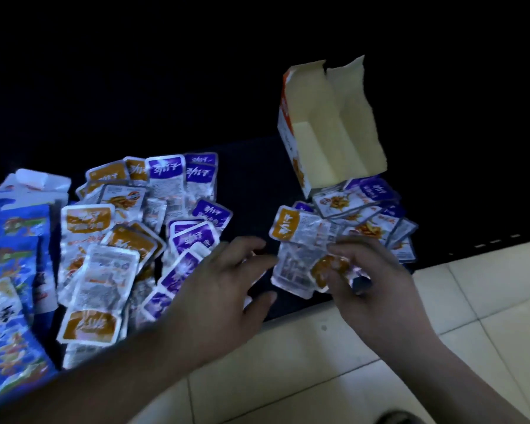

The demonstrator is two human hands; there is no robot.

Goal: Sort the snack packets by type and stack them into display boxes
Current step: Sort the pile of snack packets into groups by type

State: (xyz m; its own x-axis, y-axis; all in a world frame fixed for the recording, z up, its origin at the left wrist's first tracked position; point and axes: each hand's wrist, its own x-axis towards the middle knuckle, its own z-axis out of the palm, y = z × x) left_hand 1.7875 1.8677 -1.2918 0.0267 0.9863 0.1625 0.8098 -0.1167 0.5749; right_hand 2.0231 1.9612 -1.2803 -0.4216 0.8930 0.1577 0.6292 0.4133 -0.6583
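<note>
**Right hand holds a stack, box leaning: tip and mis-sort risk**

Both forearms (pixel 120 377) come in low over the tiled floor (pixel 318 362), nearest to us. Everything else lies beyond, on a dark surface (pixel 251 185).

Risks first:
- The display box (pixel 325 130) stands tilted with its flaps up, its low end resting on a small pile (pixel 367 209) of packets. We judge it unstable: pull a packet from under it, or push a stack in too hard, and it goes over.
- The small pile shows purple and orange labels together, and so does the mixed pile (pixel 129 234) on the left. The light is dim and the labels blur, so a wrong type in a stack is easy to miss.
- Foil is slick. A loose pinch on several packets could let them fan out or drop.
- The blue packets (pixel 10 270) at far left overlap the mixed pile's edge, so a wide sweep could drag them in.

Hands:
- Right hand (pixel 377 286): palm down, fingers (pixel 361 252) curled, pinching the held packets (pixel 297 270). These are a few overlapped silver ones, at least one with an orange label. They sit just in front of the small pile, below the box mouth.
- Left hand (pixel 224 280): over the mixed pile's right edge, fingers spread and relaxed, holding nothing we can see. Its fingertips are near the held packets, but we cannot tell whether they touch.

The box interior we see is bare card, so we judge stacking barely begun.
</note>
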